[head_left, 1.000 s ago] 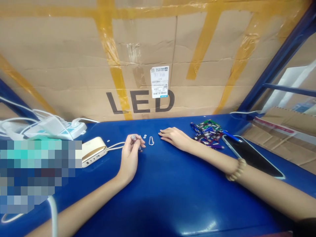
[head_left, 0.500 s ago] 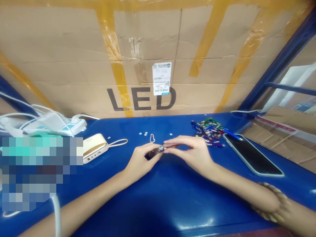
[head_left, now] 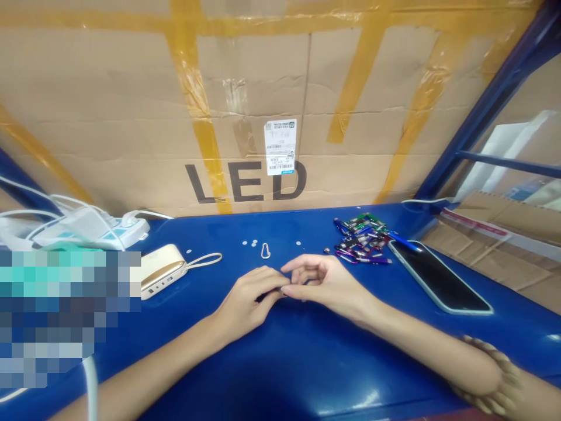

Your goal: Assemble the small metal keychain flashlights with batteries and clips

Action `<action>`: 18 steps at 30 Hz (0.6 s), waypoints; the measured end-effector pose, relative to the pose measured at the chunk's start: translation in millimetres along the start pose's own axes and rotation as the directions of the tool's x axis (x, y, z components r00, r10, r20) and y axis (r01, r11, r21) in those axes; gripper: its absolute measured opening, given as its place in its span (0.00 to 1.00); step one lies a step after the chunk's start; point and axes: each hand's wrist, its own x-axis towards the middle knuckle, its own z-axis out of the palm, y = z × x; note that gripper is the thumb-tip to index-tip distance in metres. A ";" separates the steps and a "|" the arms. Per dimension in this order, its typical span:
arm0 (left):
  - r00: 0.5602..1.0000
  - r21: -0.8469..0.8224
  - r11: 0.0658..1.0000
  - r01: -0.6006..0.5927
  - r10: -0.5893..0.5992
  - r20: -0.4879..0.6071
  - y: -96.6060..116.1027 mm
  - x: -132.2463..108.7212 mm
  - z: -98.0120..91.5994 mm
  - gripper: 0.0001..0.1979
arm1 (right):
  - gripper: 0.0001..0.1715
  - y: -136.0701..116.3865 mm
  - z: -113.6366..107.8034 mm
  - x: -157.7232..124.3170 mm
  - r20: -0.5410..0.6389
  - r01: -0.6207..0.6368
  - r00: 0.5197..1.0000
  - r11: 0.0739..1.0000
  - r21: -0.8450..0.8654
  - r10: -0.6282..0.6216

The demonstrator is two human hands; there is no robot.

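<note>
Small dark item (head_left: 284,294) sits pinched between both hands at lower centre of the frame, nearly hidden by the fingers, so its exact shape cannot be made out. The left hand (head_left: 248,305) is closed, its curled fingers wrapped around the item from the left. The right hand (head_left: 326,282) is partly closed, gripping the item with the thumb from the right while the forefinger arches above it and the other fingers stay loosely apart. A wooden bead bracelet (head_left: 486,374) circles the right wrist at lower right.

Both hands rest just above a blue table (head_left: 307,374). Beyond the fingertips lie a white carabiner clip (head_left: 265,251) and small round washers (head_left: 253,242). To the right are a heap of coloured carabiner keychains (head_left: 362,238) and a smartphone (head_left: 438,278). To the left is a cream-gold power bank (head_left: 162,271).
</note>
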 end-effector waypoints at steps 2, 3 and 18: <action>0.998 0.002 1.000 0.027 -0.027 0.048 2.1 -0.4 -0.4 0.08 | 0.13 1.8 2.2 -3.1 -0.028 0.074 0.997 0.992 -0.098 -0.077; 0.996 0.011 0.999 0.043 -0.043 0.077 3.4 -0.7 -0.6 0.08 | 0.11 2.6 3.2 -5.1 -0.041 0.117 0.991 0.980 -0.162 -0.126; 0.989 0.004 0.990 0.142 -0.142 0.041 2.8 -4.2 2.5 0.14 | 0.06 -33.4 -78.3 -11.8 0.103 0.240 0.936 0.396 -0.886 -0.337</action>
